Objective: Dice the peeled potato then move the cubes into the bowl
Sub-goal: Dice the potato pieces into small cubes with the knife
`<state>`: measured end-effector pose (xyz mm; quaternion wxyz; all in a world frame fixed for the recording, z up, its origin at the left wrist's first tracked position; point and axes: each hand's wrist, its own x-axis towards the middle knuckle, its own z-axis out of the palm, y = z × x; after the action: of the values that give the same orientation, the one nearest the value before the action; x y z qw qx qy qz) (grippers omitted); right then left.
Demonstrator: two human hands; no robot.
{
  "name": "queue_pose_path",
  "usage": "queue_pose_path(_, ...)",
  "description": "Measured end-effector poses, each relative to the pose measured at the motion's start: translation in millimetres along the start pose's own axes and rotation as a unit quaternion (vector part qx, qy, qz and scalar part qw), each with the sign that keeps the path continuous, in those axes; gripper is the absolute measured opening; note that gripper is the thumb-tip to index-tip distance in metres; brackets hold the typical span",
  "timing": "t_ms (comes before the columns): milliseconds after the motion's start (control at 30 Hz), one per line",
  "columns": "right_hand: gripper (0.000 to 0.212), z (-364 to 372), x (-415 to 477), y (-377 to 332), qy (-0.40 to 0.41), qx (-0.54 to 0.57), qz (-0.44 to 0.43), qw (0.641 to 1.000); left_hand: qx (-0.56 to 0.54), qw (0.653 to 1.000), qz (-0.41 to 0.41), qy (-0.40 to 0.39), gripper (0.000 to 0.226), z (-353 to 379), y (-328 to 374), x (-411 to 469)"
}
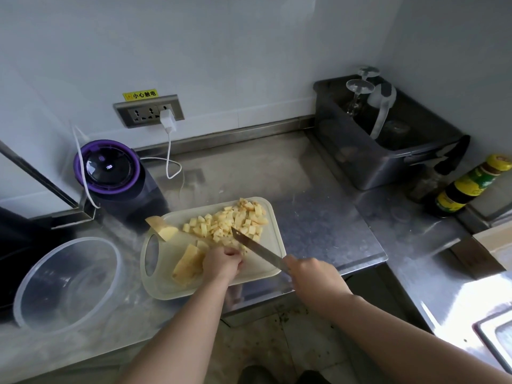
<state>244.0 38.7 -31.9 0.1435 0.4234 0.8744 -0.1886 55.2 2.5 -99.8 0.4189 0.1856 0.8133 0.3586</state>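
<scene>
Dicing in progress, head view. The slab (189, 263), the main uncut potato piece, lies on the near-left part of the board (263, 263). Its long axis runs from near-left to far-right. The L hand (221, 261) sits on the slab's right end w/ fingers curled down over it, holding it to the board, so the rest of the slab extends to that hand's left. The R hand (307, 268) is wrapped round the handle of the knife (257, 248). The blade points away and to the left, roughly crosswise to the slab's axis, just right of the L knuckles, w/ its tip at the near edge of the cubes (230, 220). Whether the edge touches the board cannot be told. The cubes are piled on the far-right part of the board, beyond both hands. A second uncut piece, the wedge (162, 227), rests at the far-left corner by the handle slot. The bowl (83, 239), clear plastic, stands on the tabletop (318, 217) just left of the board, nearer the L hand than the R; no potato shows in it. Judged stage: approx. half diced, transfer not begun. The next cut likely needs the blade brought leftward onto the slab while the L fingertips stay tucked clear of the edge.
</scene>
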Motion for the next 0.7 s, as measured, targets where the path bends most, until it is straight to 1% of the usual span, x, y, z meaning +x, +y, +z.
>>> queue_pose_path(100, 0.019, -10.0, -0.2, 10.8, 0.032, 0.003, 0.011, 0.999, -0.104, 0.994, -0.007, -0.042, 0.02, 3.1, 9.2, -4.3)
queue_pose_path(133, 0.016, -12.6, -0.2, 14.3, 0.042, 0.004, 0.014, 0.999, -0.122, 0.991, -0.009, -0.058, 0.024, 4.2, 12.2, -5.9)
queue_pose_path(233, 0.008, -15.7, -0.5, 19.2, 0.059, 0.003, 0.024, 0.998, -0.105, 0.991, 0.022, -0.085, 0.033, -0.3, 15.6, -8.4)
queue_pose_path(300, 0.006, -14.5, -0.6, 19.8, 0.055, 0.004, 0.022, 0.998, -0.063, 0.994, 0.064, -0.068, 0.032, -9.3, 15.0, -4.9)
queue_pose_path(367, 0.012, -11.0, 0.9, 18.8, 0.046, 0.004, 0.018, 0.999, -0.023, 0.993, 0.11, -0.035, 0.028, -22.8, 18.6, -4.8)
queue_pose_path(500, 0.016, -8.2, 5.3, 5.3, 0.017, 0.018, 0.002, 1.0, -0.012, 0.98, 0.193, 0.04, 0.02, -57.7, 31.7, -11.1)
queue_pose_path(633, 0.016, -5.6, 13.5, -16.0, 0.008, 0.004, -0.022, 1.0, 0.004, 0.973, 0.216, 0.085, 0.022, -95.4, 26.9, -8.4)
queue_pose_path(700, 0.018, -4.2, 18.2, -27.1, 0.005, 0.003, -0.028, 1.0, 0.085, 0.964, 0.235, 0.086, 0.028, -113.0, 19.7, -6.1)
